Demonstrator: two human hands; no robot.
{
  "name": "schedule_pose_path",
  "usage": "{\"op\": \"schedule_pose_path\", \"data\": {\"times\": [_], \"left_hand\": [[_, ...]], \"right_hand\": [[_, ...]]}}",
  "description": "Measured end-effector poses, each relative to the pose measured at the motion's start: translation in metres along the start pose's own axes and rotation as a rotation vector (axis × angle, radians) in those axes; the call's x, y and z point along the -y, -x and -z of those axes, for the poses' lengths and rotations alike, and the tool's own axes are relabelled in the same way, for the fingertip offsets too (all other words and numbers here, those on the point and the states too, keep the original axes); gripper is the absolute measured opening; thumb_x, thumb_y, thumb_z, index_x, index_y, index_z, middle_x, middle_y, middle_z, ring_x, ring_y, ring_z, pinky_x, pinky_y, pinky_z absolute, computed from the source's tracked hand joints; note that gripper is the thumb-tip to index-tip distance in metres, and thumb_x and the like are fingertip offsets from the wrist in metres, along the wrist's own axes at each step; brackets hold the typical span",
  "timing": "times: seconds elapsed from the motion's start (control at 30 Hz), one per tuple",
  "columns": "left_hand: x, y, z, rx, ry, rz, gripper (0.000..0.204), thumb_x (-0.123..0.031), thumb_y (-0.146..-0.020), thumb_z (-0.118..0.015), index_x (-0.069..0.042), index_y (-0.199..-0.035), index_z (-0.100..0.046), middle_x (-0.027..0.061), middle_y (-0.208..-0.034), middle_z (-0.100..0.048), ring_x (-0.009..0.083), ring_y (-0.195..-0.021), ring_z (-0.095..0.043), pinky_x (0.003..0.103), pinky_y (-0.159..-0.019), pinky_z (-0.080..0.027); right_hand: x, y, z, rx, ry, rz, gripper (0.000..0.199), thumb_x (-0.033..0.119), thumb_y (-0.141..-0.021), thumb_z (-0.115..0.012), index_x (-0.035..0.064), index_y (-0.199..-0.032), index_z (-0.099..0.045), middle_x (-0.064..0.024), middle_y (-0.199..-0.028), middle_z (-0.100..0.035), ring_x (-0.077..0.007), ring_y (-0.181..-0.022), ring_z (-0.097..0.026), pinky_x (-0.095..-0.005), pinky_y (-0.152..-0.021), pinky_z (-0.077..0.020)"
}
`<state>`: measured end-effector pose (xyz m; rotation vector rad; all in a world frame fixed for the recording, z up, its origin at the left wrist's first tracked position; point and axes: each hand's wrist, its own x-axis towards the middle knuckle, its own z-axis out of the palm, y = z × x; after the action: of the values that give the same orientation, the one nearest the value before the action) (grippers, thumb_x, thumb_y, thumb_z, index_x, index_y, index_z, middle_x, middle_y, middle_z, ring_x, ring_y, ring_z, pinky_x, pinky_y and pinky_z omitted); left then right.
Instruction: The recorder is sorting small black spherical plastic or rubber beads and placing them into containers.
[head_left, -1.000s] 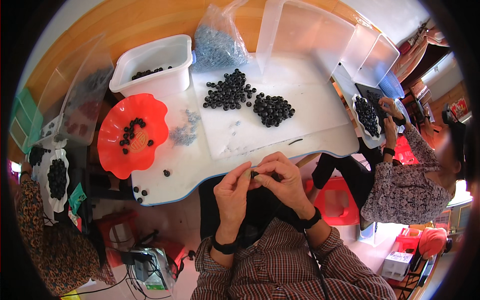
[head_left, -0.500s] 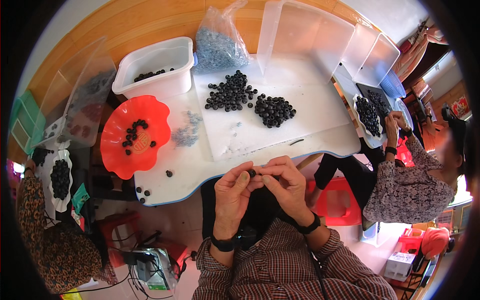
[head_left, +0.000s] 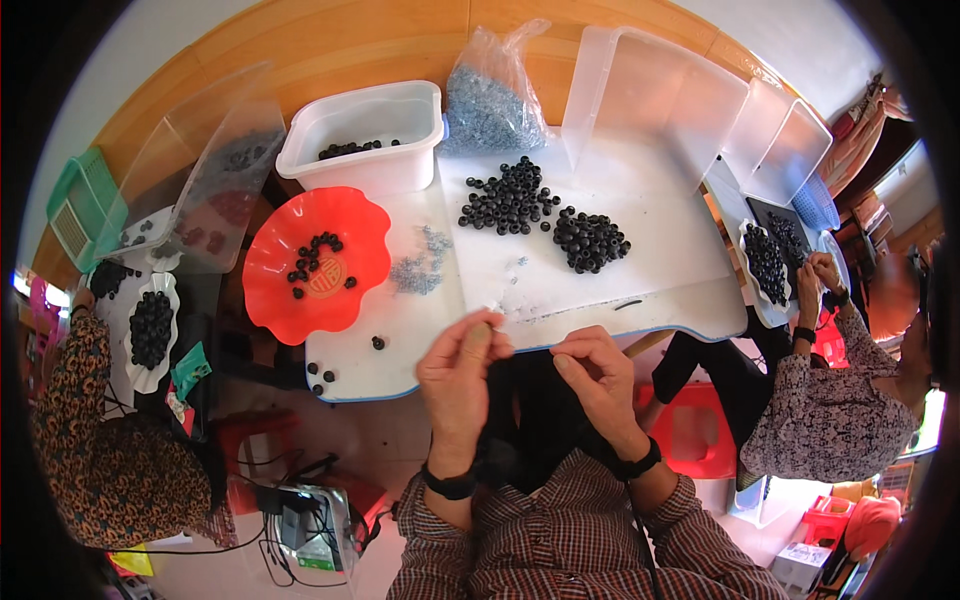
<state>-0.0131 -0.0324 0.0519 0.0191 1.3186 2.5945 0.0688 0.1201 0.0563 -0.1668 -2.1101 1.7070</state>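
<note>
A single head-worn fisheye view looks steeply down from close above the person's own left hand [head_left: 462, 368] and right hand [head_left: 596, 382], facing forward across the white tabletop [head_left: 640, 210], its edges bending toward the rim.

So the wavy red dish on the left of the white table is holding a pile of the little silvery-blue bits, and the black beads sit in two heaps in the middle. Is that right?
Not quite. The head view shows the red dish holding a few black beads, not the silvery-blue bits, which lie loose on the white table just to its right. The two bead heaps in the middle are as you say.
</note>
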Motion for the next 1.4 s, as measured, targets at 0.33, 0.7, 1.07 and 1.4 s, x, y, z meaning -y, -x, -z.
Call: {"op": "schedule_pose_path", "data": {"times": [0.33,0.7,1.07,1.4], "left_hand": [[-0.058,-0.065,0.041,-0.482,-0.272,-0.388,0.025,-0.013,-0.094,-0.060,0.009,-0.106,-0.064,0.0115,-0.093,-0.067,0.0156,-0.079,-0.066,0.027,-0.073,-0.057],[-0.059,-0.074,0.045,-0.521,-0.229,-0.499,0.038,-0.015,-0.095,-0.059,0.015,-0.117,-0.053,0.0214,-0.108,-0.062,0.0247,-0.097,-0.065,0.033,-0.088,-0.057],[0.038,-0.027,-0.024,-0.011,-0.462,-0.178,0.017,-0.006,-0.091,-0.061,0.003,-0.106,-0.063,0.0067,-0.088,-0.064,0.0104,-0.069,-0.062,0.024,-0.064,-0.052],[0.082,-0.051,-0.057,0.098,-1.012,-0.586,0.014,0.001,-0.083,-0.063,-0.001,-0.096,-0.067,0.0127,-0.088,-0.062,0.0257,-0.069,-0.063,0.034,-0.062,-0.049]], "right_hand": [[-0.027,-0.021,0.017,-0.107,0.294,-0.002,0.010,0.001,-0.085,-0.065,0.0000,-0.094,-0.068,-0.0058,-0.083,-0.058,-0.0101,-0.065,-0.054,-0.0234,-0.059,-0.0437],[-0.052,-0.070,0.034,-0.277,0.623,0.127,0.026,0.001,-0.086,-0.058,0.0061,-0.110,-0.065,-0.0106,-0.087,-0.057,-0.0222,-0.066,-0.057,-0.0336,-0.060,-0.0471],[-0.064,-0.074,0.036,-0.269,0.658,0.111,0.016,0.001,-0.082,-0.061,0.0061,-0.096,-0.066,-0.0107,-0.092,-0.058,-0.0274,-0.070,-0.061,-0.0372,-0.063,-0.0494],[-0.071,-0.074,0.038,-0.290,0.628,0.093,0.016,0.003,-0.081,-0.065,0.0065,-0.096,-0.067,-0.0090,-0.091,-0.060,-0.0253,-0.068,-0.063,-0.0349,-0.060,-0.0508]]}}
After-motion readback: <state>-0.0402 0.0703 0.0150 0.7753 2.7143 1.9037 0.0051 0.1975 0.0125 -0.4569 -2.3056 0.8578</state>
